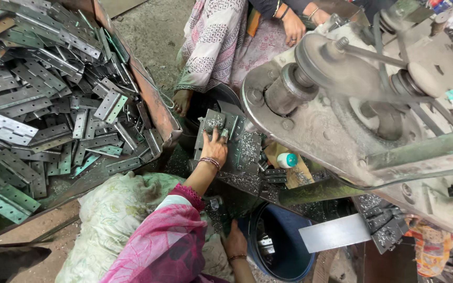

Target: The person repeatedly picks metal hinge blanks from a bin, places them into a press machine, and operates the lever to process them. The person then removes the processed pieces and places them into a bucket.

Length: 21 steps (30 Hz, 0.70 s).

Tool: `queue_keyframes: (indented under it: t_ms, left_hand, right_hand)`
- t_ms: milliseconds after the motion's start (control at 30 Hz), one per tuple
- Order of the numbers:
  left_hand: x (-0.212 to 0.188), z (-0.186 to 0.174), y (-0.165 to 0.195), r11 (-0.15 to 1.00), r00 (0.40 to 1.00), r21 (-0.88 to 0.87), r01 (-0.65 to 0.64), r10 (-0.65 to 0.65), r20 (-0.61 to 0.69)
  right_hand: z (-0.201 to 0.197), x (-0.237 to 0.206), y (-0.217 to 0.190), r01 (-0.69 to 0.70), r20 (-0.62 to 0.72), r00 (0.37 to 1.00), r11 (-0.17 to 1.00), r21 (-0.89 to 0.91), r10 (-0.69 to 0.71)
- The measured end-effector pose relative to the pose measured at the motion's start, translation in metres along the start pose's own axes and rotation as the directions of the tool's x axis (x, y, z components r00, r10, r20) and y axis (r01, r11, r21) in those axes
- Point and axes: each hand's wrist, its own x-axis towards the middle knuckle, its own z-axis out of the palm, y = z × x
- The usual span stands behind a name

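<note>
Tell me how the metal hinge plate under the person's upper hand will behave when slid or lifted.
The hinge plate looks like rigid flat metal, so it probably stays stiff, though it may fold at its knuckle. The metal shavings beside it could let it slide easily under the left hand. It likely feels heavy for its size.

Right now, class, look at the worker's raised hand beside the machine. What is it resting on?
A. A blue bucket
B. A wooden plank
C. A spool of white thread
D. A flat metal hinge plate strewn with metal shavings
D: the left hand lies spread on a grey hinge plate flecked with shavings, while the blue bucket sits lower down, near the right hand.
</note>
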Motion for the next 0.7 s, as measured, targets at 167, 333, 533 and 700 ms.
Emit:
queue_keyframes:
  t_ms: [167, 333, 533, 700]
  left_hand:
    - [0.003, 0.003, 0.001, 1.000, 1.000, -0.014, 0.000, 0.000, -0.002]
    - [0.003, 0.000, -0.001, 1.000, 0.999, -0.012, 0.012, -0.013, -0.047]
    - [-0.034, 0.008, 0.013, 0.996, 0.995, 0.055, -0.071, 0.067, 0.069]
    - [-0.100, 0.043, 0.018, 0.978, 0.979, 0.057, -0.201, 0.197, 0.059]
  right_hand:
    - [0.009, -0.006, -0.006, -0.004, -0.022, 1.000, 0.999, 0.049, 0.005]
    - [-0.009, -0.006, -0.004, -0.103, 0.119, 0.988, 0.995, 0.012, 0.101]
    - [-0.054, -0.007, -0.007, -0.006, 0.153, 0.988, 0.999, -0.040, 0.012]
    - [-0.071, -0.013, -0.016, -0.006, 0.163, 0.987, 1.000, -0.026, 0.010]
